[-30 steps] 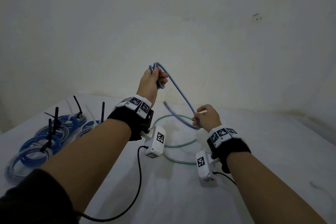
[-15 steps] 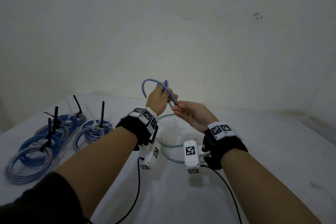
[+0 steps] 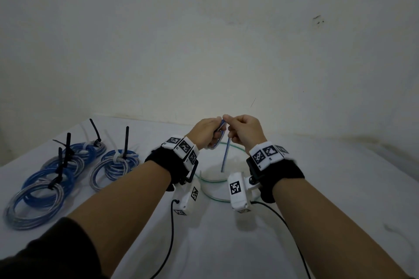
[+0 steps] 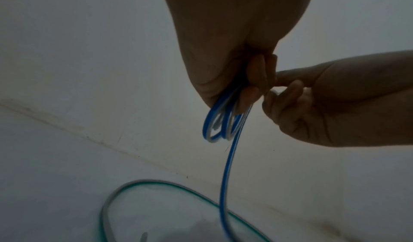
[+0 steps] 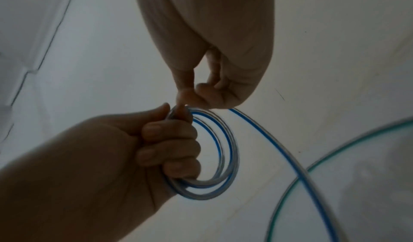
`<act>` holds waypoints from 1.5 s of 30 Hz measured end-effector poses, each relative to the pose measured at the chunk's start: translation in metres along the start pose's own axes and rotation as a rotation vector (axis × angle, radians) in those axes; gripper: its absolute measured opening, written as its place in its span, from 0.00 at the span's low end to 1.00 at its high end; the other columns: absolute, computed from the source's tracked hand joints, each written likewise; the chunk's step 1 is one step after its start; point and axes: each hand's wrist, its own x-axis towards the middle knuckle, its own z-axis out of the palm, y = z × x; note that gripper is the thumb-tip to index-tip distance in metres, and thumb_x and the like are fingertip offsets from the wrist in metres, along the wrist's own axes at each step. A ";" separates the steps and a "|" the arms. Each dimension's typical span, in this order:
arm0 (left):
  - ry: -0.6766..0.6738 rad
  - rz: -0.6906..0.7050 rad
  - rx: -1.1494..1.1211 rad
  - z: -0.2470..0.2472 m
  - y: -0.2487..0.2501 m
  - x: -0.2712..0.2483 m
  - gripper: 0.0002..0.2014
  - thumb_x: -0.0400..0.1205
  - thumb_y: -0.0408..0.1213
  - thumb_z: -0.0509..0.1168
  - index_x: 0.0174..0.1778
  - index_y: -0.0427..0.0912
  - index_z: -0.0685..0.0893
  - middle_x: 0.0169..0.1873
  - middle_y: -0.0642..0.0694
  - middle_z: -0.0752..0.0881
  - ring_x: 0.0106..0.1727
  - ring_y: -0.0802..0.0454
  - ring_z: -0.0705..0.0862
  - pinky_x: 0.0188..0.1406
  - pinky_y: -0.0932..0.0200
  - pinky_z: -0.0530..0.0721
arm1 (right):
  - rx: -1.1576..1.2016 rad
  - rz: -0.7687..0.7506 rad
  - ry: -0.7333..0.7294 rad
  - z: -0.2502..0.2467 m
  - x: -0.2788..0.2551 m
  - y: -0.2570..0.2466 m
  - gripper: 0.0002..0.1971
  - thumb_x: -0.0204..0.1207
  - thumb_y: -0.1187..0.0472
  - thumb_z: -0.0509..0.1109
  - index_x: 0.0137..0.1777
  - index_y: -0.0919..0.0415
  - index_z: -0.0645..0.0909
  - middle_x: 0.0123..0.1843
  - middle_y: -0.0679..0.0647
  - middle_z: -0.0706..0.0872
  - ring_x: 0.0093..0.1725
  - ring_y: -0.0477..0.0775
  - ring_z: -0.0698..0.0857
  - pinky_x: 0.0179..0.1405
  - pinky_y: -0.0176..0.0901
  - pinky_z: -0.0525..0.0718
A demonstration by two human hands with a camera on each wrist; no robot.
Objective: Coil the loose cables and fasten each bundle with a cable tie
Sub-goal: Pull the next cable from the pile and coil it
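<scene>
My left hand (image 3: 207,130) grips a small coil of blue-and-clear cable (image 5: 225,154) above the white table, its fingers curled through the loops (image 4: 220,127). My right hand (image 3: 243,130) sits right beside it and pinches the same cable at the top of the coil (image 5: 187,102). The free tail of the blue cable (image 3: 225,156) hangs straight down from the hands to the table (image 4: 224,184). A loose green-and-clear cable (image 3: 217,197) lies curved on the table under the hands.
Several finished blue and clear coils (image 3: 113,163), each bound with an upright black cable tie (image 3: 126,140), lie at the left of the white table (image 3: 340,188). A pale wall (image 3: 204,41) rises behind the table. Black camera leads trail from both wrists.
Both hands came down and together. The long raised span of blue cable has been gathered into the loops in my left hand, leaving a short tail hanging.
</scene>
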 end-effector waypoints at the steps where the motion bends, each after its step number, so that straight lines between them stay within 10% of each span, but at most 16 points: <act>1: 0.014 -0.006 -0.012 0.000 0.001 0.000 0.20 0.88 0.41 0.47 0.33 0.41 0.74 0.15 0.54 0.67 0.17 0.56 0.60 0.20 0.65 0.57 | -0.051 -0.027 0.037 0.000 0.001 0.002 0.12 0.74 0.57 0.75 0.41 0.62 0.75 0.34 0.56 0.83 0.23 0.47 0.82 0.24 0.37 0.80; 7: 0.012 -0.018 -0.134 -0.002 0.012 -0.002 0.21 0.88 0.41 0.47 0.32 0.40 0.75 0.13 0.55 0.67 0.14 0.60 0.60 0.15 0.71 0.58 | -0.198 -0.271 -0.022 0.002 0.001 0.010 0.08 0.80 0.69 0.63 0.55 0.63 0.81 0.54 0.58 0.82 0.41 0.53 0.86 0.37 0.38 0.88; 14: -0.124 -0.071 -0.104 -0.004 0.023 -0.006 0.21 0.89 0.42 0.44 0.37 0.39 0.75 0.16 0.52 0.71 0.16 0.57 0.64 0.19 0.67 0.62 | -0.198 -0.361 0.057 -0.005 0.006 0.015 0.06 0.75 0.70 0.68 0.41 0.58 0.81 0.38 0.58 0.86 0.38 0.56 0.84 0.45 0.54 0.86; 30: -0.265 -0.047 -0.148 -0.002 0.034 -0.012 0.19 0.89 0.43 0.44 0.38 0.41 0.73 0.23 0.51 0.69 0.19 0.58 0.66 0.21 0.68 0.67 | -0.213 -0.267 0.187 -0.015 0.021 0.014 0.03 0.75 0.65 0.70 0.41 0.62 0.82 0.33 0.55 0.84 0.32 0.53 0.82 0.46 0.55 0.88; 36: -0.091 0.094 -0.340 -0.008 0.039 -0.006 0.18 0.89 0.44 0.44 0.36 0.44 0.70 0.17 0.55 0.67 0.18 0.59 0.63 0.24 0.64 0.62 | -0.349 -0.115 0.096 -0.020 0.020 0.031 0.09 0.77 0.72 0.60 0.46 0.59 0.77 0.35 0.53 0.86 0.35 0.51 0.81 0.42 0.49 0.82; 40: 0.044 0.097 -0.449 -0.012 0.043 0.001 0.19 0.89 0.46 0.46 0.34 0.45 0.70 0.15 0.56 0.65 0.16 0.60 0.61 0.22 0.66 0.62 | -0.176 -0.061 -0.054 -0.013 0.009 0.033 0.09 0.80 0.70 0.62 0.58 0.61 0.69 0.51 0.63 0.81 0.40 0.55 0.83 0.38 0.47 0.85; 45: -0.077 0.015 -0.380 -0.004 0.044 -0.003 0.20 0.88 0.47 0.46 0.33 0.43 0.70 0.15 0.56 0.64 0.15 0.61 0.59 0.18 0.68 0.57 | -0.178 -0.141 -0.128 0.000 0.015 0.026 0.34 0.78 0.68 0.66 0.75 0.44 0.53 0.67 0.59 0.71 0.61 0.59 0.79 0.44 0.47 0.87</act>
